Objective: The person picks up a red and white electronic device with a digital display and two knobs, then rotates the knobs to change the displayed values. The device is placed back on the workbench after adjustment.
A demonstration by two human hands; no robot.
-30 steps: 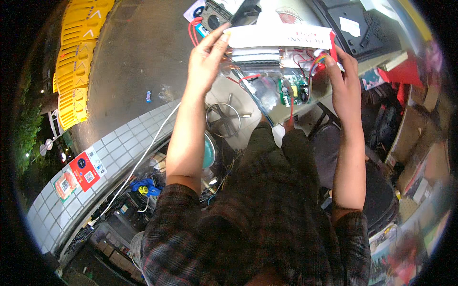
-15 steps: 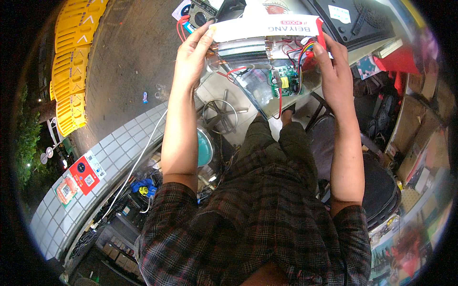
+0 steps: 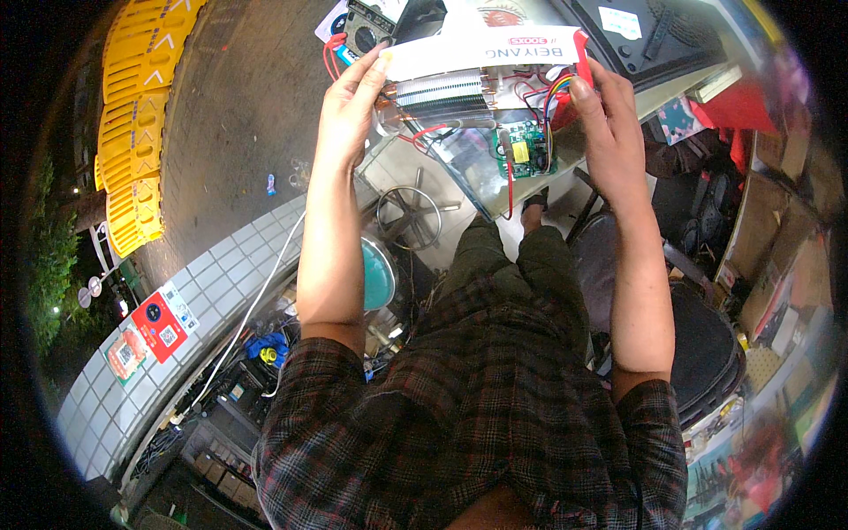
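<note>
With both hands we hold a long white cover (image 3: 481,56) by its ends, over the near part of the worktable (image 3: 658,108). Our left hand (image 3: 350,108) pinches the left end between thumb and fingers; our right hand (image 3: 611,124) is closed around the red-trimmed right end. On our side of the cover lie a finned metal block (image 3: 443,91), coloured wires (image 3: 556,95) and a green circuit board (image 3: 533,141) — whether the cover touches them, we cannot tell. A dark meter (image 3: 363,37) sits just beyond our left fingertips.
</note>
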